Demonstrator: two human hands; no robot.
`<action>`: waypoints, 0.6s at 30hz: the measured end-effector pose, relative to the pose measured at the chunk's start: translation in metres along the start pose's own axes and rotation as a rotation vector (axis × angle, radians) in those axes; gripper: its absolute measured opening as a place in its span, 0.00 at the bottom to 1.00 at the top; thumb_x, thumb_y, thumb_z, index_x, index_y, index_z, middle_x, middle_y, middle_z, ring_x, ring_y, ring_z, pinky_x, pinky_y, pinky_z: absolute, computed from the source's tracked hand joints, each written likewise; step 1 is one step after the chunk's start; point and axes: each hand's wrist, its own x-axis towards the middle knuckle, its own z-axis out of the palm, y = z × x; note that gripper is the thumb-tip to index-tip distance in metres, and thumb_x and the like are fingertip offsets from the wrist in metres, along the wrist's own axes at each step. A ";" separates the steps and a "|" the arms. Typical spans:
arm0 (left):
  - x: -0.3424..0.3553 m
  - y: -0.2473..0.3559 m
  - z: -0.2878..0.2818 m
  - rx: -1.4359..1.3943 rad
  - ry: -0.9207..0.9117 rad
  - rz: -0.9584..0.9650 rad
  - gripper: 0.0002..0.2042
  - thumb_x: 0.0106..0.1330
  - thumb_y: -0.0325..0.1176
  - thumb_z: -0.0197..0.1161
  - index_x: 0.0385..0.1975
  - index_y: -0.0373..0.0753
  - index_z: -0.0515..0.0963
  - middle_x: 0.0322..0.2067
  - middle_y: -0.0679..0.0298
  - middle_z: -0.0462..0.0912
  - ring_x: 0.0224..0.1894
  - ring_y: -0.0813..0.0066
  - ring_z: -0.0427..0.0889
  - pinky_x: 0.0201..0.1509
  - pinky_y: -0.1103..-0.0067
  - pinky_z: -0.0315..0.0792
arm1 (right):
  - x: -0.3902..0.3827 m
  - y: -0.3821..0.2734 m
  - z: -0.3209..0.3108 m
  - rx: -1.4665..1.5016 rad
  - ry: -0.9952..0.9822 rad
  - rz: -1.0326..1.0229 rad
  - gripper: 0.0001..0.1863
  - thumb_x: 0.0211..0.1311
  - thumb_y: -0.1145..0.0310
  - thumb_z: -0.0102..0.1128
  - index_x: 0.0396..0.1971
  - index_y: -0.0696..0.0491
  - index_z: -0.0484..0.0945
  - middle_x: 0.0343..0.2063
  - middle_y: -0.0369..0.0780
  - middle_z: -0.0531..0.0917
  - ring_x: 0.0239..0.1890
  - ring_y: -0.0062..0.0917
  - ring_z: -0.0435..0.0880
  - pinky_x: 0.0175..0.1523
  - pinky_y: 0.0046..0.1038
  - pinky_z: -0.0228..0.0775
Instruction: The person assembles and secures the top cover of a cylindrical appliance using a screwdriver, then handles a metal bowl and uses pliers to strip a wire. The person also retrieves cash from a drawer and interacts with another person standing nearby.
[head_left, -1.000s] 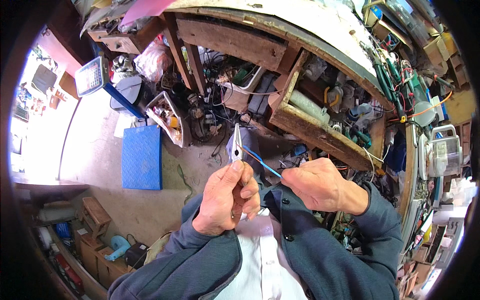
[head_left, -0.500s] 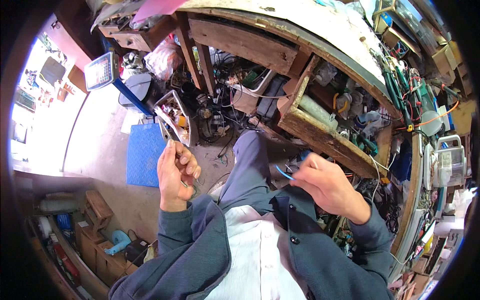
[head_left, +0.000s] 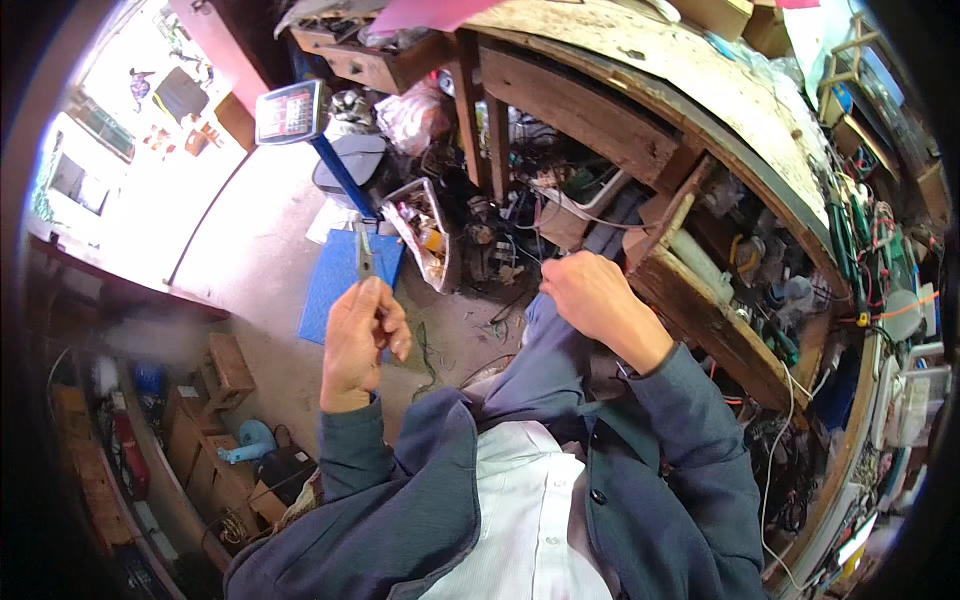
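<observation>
My left hand [head_left: 362, 335] is closed and raised in front of my lap, pinching a small tapering metal tool [head_left: 365, 258] between thumb and fingers. The tool looks like snips, with its narrow end pointing away from me; its lower part is hidden in the hand. Over my knee, my right hand [head_left: 600, 302] is turned back-up with its fingertips pinched together. Whatever it holds is hidden. The two hands are apart. A thin green wire [head_left: 426, 355] shows beside my left hand; I cannot tell whether it hangs from there or lies on the floor.
A blue platform scale [head_left: 335, 300] stands on the floor beyond my left hand, beside a white bin [head_left: 440, 275] of scraps. Ahead is a worn wooden workbench [head_left: 580, 100], its open drawer [head_left: 715, 325] full of parts. A wooden stool [head_left: 228, 372] stands at left.
My view has swung left. My right hand has moved inward and away from me, and the blue strip that stuck out of it is out of sight. The left hand's tool shows more clearly.
</observation>
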 end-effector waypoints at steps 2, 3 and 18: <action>-0.004 0.002 0.004 0.001 -0.023 -0.012 0.16 0.80 0.46 0.51 0.31 0.41 0.68 0.20 0.67 0.66 0.16 0.76 0.68 0.19 0.76 0.67 | 0.024 -0.008 0.005 0.100 0.126 -0.023 0.11 0.64 0.67 0.63 0.42 0.56 0.79 0.36 0.49 0.85 0.41 0.48 0.84 0.43 0.46 0.77; -0.006 0.005 0.006 0.016 -0.054 -0.021 0.17 0.80 0.46 0.51 0.31 0.41 0.68 0.20 0.67 0.67 0.16 0.76 0.69 0.19 0.76 0.67 | 0.030 -0.016 0.006 0.148 0.228 -0.052 0.14 0.65 0.67 0.63 0.47 0.55 0.78 0.40 0.49 0.84 0.42 0.48 0.84 0.45 0.45 0.77; -0.005 0.008 0.038 -0.002 -0.454 -0.174 0.18 0.80 0.45 0.51 0.31 0.37 0.68 0.19 0.63 0.68 0.16 0.72 0.70 0.19 0.76 0.68 | 0.019 -0.026 -0.007 1.023 -0.085 -0.121 0.07 0.70 0.69 0.63 0.42 0.56 0.82 0.31 0.35 0.86 0.31 0.20 0.81 0.38 0.23 0.74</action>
